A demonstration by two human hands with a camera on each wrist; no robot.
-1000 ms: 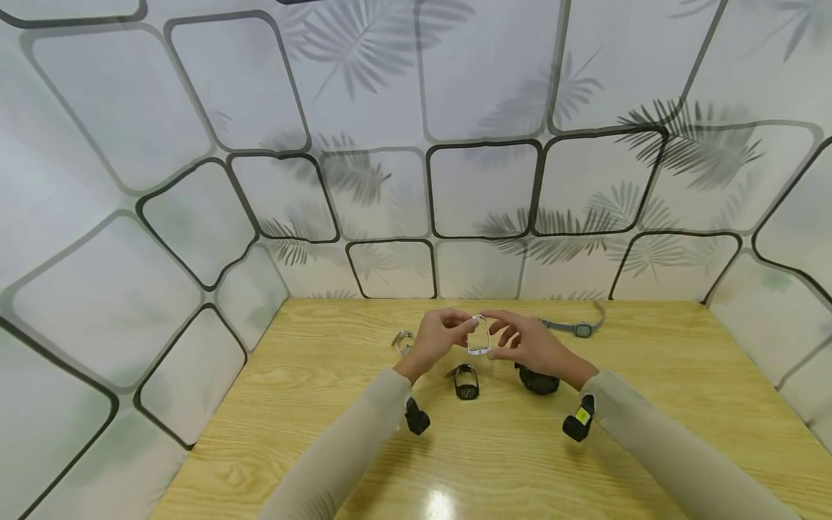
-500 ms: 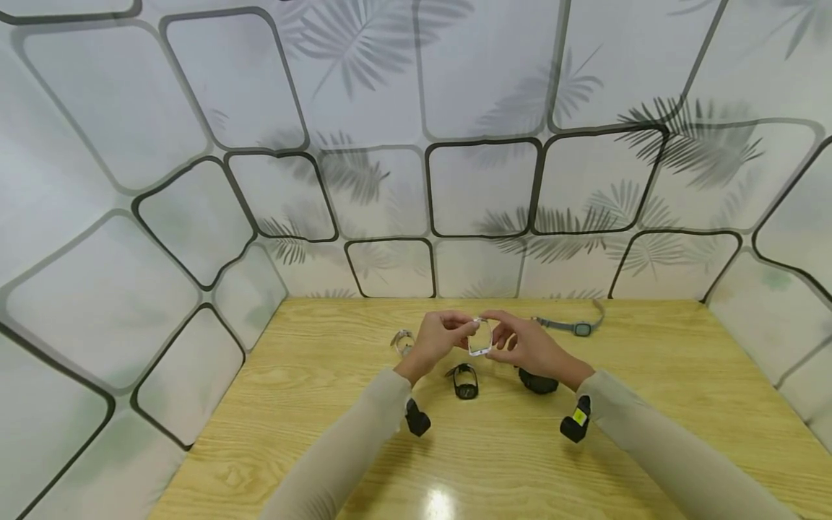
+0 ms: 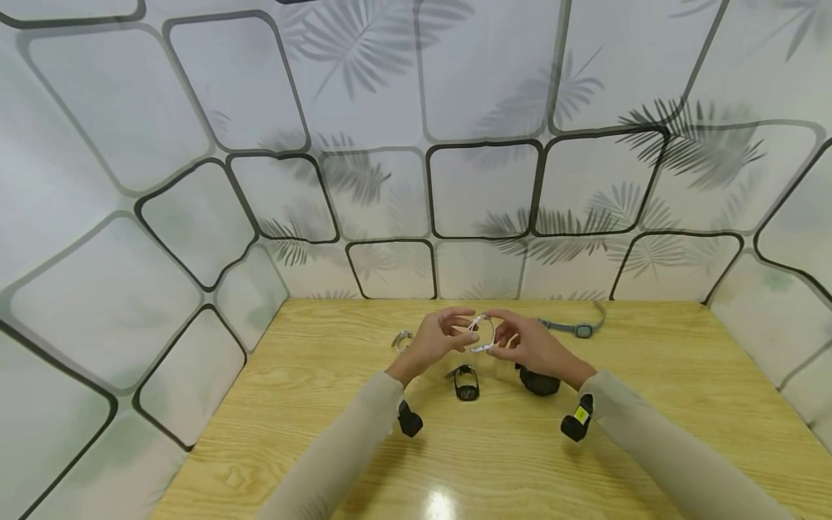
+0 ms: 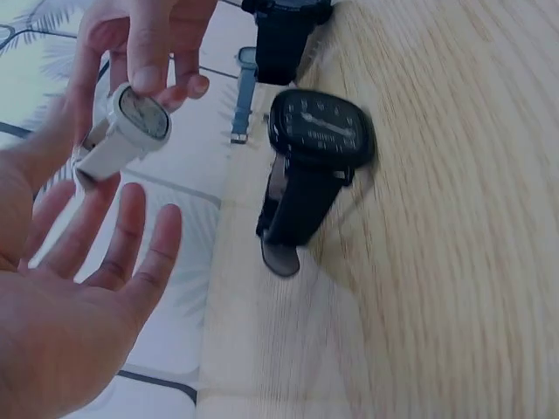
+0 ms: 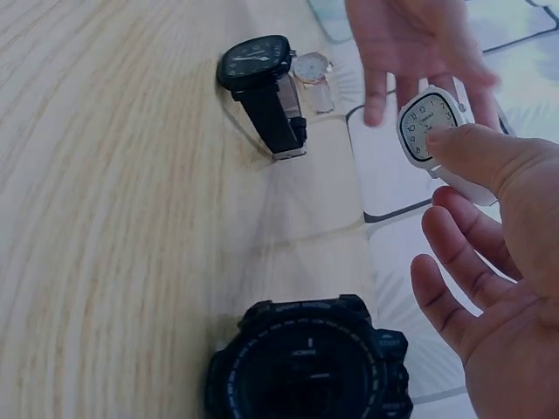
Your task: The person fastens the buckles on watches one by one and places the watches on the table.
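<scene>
Between both hands, raised over the table, is a white wristwatch (image 3: 482,348) with a rounded square dial, its strap bent into a loop. My right hand (image 3: 529,343) pinches it; in the right wrist view the thumb (image 5: 480,153) presses the edge of the dial. Facing it, my left hand (image 3: 432,341) has its fingers spread and thumb apart, with fingertips close to the strap end in the left wrist view. Below the hands a black square-faced watch (image 3: 466,392) stands on the table. A chunky black watch (image 3: 539,383) lies under the right hand.
A grey-blue watch (image 3: 583,330) lies stretched out at the back right of the wooden table (image 3: 325,404). Behind the left hand sits a small light-strapped watch (image 3: 403,341). A patterned wall covering (image 3: 481,188) rises at the table's back edge.
My left hand has shifted slightly left, its thumb lowered and parted from the strap. The white watch has turned more edge-on in the right hand. The watches on the table have stayed put.
</scene>
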